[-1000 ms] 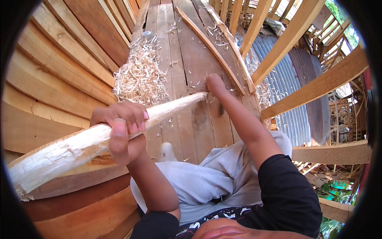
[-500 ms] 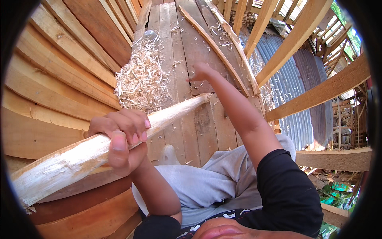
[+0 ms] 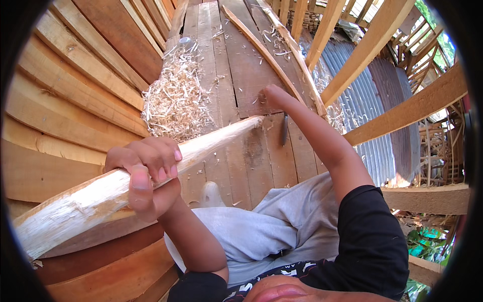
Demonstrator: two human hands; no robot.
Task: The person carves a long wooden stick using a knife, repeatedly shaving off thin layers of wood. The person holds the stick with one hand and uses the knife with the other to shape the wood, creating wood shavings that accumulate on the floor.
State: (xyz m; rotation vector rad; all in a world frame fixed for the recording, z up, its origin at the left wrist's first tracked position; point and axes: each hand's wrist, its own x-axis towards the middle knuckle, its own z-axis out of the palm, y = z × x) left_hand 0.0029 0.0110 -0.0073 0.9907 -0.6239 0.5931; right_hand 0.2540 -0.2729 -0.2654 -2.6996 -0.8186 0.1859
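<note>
A pale, peeled wooden pole (image 3: pixel 75 211) with a rough, shaved surface slants from the lower left up to the middle, narrowing toward its far end. My left hand (image 3: pixel 150 166) is wrapped round it, thumb toward me. Beyond the pole's far end, my right hand (image 3: pixel 274 96) is low over the floorboards with its fingers curled in. Its fingertips are partly hidden, and anything inside them cannot be made out. A narrow dark object (image 3: pixel 285 130), like a blade, lies on the boards beside my right forearm, its upper part close to the arm.
A heap of curled wood shavings (image 3: pixel 178 100) lies along the slatted wooden wall (image 3: pixel 75 100) on the left, a clear cup-like object (image 3: pixel 186 43) at its far end. Long wooden strips (image 3: pixel 261 48) rest on the plank floor. Wooden railing posts (image 3: pixel 367 50) and corrugated metal sheets (image 3: pixel 352 85) are at right.
My right hand has shifted right and its fingers have curled in. The forearm has moved right, uncovering more of the dark object. My left hand still grips the pole.
</note>
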